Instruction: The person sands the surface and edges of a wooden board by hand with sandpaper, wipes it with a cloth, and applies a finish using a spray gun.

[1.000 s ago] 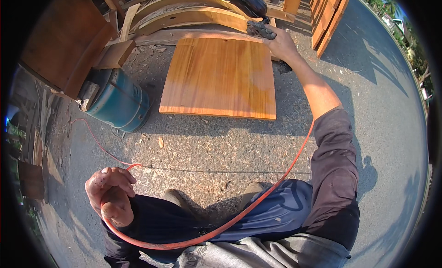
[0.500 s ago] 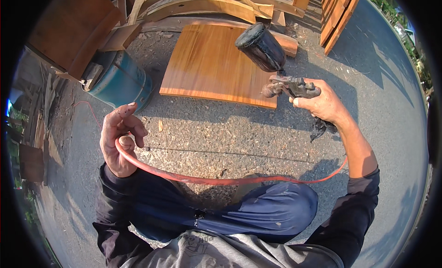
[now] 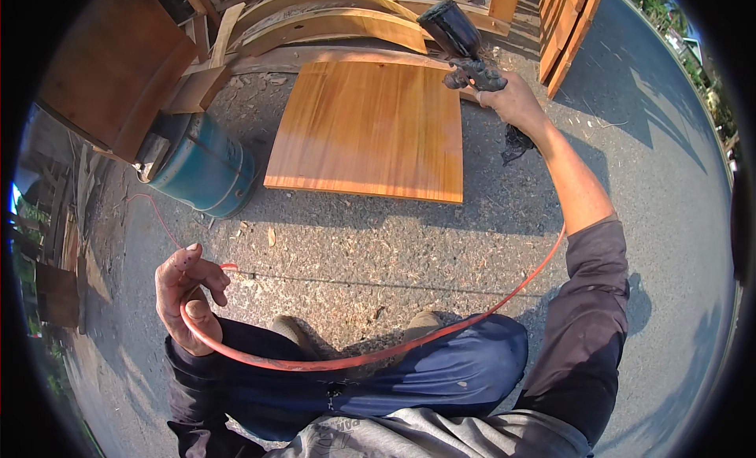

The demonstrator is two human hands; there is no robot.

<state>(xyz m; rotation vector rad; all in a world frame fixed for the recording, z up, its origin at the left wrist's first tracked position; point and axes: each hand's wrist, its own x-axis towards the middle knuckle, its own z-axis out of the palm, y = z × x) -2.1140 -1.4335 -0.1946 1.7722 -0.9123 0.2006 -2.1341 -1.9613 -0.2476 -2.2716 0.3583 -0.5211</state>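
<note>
My right hand point(image 3: 517, 105) grips a spray gun point(image 3: 477, 75) with a dark, stained cup point(image 3: 449, 29) on top. It is raised by the far right corner of a flat wooden panel point(image 3: 366, 135), whose grain shows glossy orange-brown. A scrap of black plastic point(image 3: 516, 145) hangs below that hand. At the left, my left hand point(image 3: 187, 289) is curled around a red hose point(image 3: 370, 362), its index finger partly raised. In a long curve the hose sags across in front of my knees and rises toward my right forearm. The trigger finger is hidden.
A blue-green metal drum point(image 3: 206, 170) stands left of the panel, with a brown board point(image 3: 110, 64) leaning above it. Curved wooden pieces point(image 3: 339, 29) lie behind the panel. Slatted wood point(image 3: 571, 33) stands at the far right. Rough pavement point(image 3: 354, 253) lies between my feet and the panel.
My right hand has moved the spray gun farther away and slightly left. My left hand has shifted down and left with the hose, which now sags lower.
</note>
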